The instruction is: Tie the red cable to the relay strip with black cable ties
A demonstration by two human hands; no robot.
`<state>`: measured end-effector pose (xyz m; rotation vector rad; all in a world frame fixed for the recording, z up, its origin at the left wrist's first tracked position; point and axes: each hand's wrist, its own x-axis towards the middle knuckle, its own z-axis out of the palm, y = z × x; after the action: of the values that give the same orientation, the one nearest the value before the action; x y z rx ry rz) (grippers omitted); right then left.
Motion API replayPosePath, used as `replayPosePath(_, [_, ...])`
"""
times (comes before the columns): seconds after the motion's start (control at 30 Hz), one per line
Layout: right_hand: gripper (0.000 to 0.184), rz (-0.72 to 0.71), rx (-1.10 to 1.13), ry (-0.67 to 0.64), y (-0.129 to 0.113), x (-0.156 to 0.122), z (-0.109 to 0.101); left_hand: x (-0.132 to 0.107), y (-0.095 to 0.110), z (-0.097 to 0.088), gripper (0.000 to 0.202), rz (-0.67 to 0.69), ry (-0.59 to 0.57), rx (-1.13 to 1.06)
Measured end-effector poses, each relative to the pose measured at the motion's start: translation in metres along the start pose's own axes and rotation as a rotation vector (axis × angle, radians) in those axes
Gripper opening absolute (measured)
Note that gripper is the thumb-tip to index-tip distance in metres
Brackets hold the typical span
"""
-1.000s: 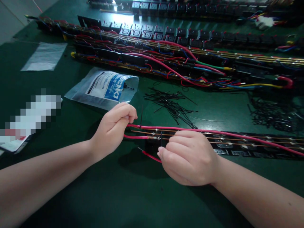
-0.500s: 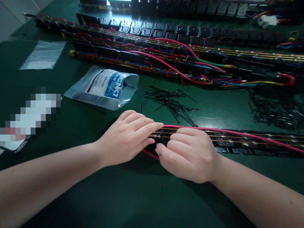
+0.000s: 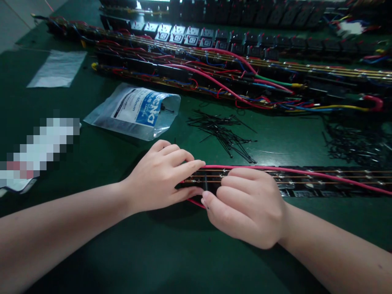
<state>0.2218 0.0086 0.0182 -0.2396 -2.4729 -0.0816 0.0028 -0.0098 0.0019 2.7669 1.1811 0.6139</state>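
Observation:
A long black socket strip (image 3: 306, 185) with copper bars and a red wire (image 3: 306, 172) lies across the green table (image 3: 153, 253). My left hand (image 3: 162, 179) grips the strip's left end, fingers stretched over the top and thumb underneath. My right hand (image 3: 248, 206) is curled on the strip right beside it. Its thumb and fingertips pinch a thin black cable tie (image 3: 206, 184) that wraps the strip between the two hands. A short red wire end (image 3: 192, 201) shows under my thumbs.
Loose black cable ties (image 3: 223, 132) lie just behind the strip, with more (image 3: 352, 145) at the right. An open plastic bag (image 3: 134, 112) of ties lies at the back left. Several wired socket strips (image 3: 245, 77) fill the back. A flat clear bag (image 3: 56, 69) lies far left.
My left hand left its pinch above the wire, moved right and laid its fingers over the strip's end. My right hand stayed on the strip, shifting slightly lower.

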Motion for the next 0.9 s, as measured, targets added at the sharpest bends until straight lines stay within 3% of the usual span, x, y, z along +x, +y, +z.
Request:
replayPosePath(0.37, [0.014, -0.013, -0.008, -0.106, -0.012, 0.005, -0.008, 0.005, -0.004, -0.009, 0.031, -0.021, -0.052, -0.030])
replayPosePath(0.57, [0.021, 0.135, -0.050, -0.215, -0.027, 0.014, -0.012, 0.005, -0.004, -0.007, 0.031, -0.016, -0.025, -0.039])
replayPosePath(0.73, [0.021, 0.260, -0.061, -0.209, -0.034, 0.017, -0.019, 0.006, -0.004, -0.008, 0.031, -0.005, -0.028, -0.056])
replayPosePath(0.9, [0.019, 0.263, -0.131, -0.204, -0.026, 0.011, -0.010, 0.006, -0.003, -0.008, 0.025, -0.026, -0.064, -0.064])
